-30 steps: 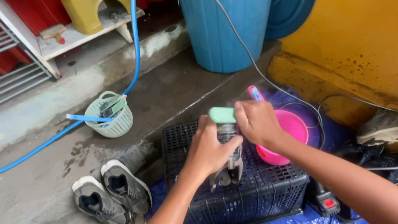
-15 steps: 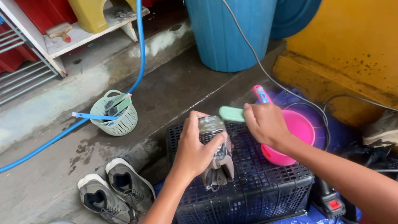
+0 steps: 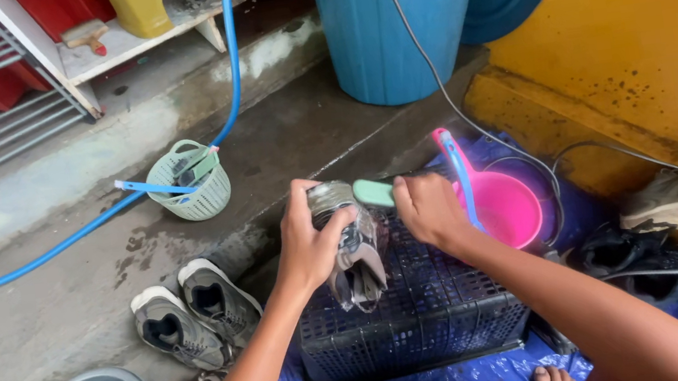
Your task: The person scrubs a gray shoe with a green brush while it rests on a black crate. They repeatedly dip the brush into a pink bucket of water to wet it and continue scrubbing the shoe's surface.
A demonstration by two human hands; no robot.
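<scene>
Head view: left hand (image 3: 308,250) clamped around grey shoe (image 3: 352,245), held upright-ish on top of dark crate (image 3: 425,326). Right hand (image 3: 428,210) closed on green brush (image 3: 374,193), brush head touching the shoe's far end. Pink scoop (image 3: 504,205) just right of right hand. Pair of grey shoes (image 3: 194,312) on wet concrete, left of crate. Green basket (image 3: 187,183) far left, blue hose (image 3: 233,66) running past it.

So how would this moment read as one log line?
left hand: grips grey wet shoe | right hand: holds mint-green brush at shoe | under: dark plastic crate
</scene>
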